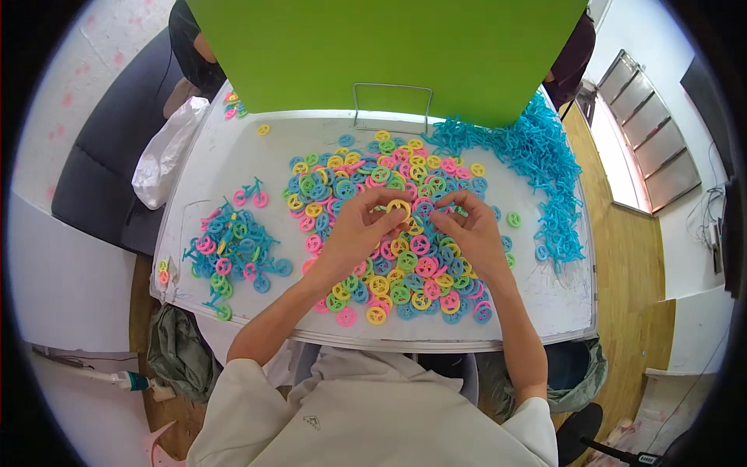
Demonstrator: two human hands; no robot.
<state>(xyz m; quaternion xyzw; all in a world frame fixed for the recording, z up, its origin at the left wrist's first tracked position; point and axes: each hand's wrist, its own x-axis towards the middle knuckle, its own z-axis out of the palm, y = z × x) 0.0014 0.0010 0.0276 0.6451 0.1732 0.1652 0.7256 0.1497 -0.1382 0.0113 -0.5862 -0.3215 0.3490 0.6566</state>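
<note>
Above a wide heap of small plastic spoked wheels (420,245) in pink, yellow, green and blue, both my hands are held close together. My left hand (362,226) pinches a yellow toy wheel (399,207) between thumb and fingertips. A short gap to its right, my right hand (472,231) has its thumb and fingers bent toward each other. Whatever lies between those fingertips, perhaps something small and blue, blends into the heap behind it.
At the left lies a pile of blue toy frames with wheels fitted (233,249). Bare blue frames (545,156) are massed along the right. A green panel (381,54) closes off the far side, with a wire stand (393,87) before it. A white bag (165,156) hangs at the left edge.
</note>
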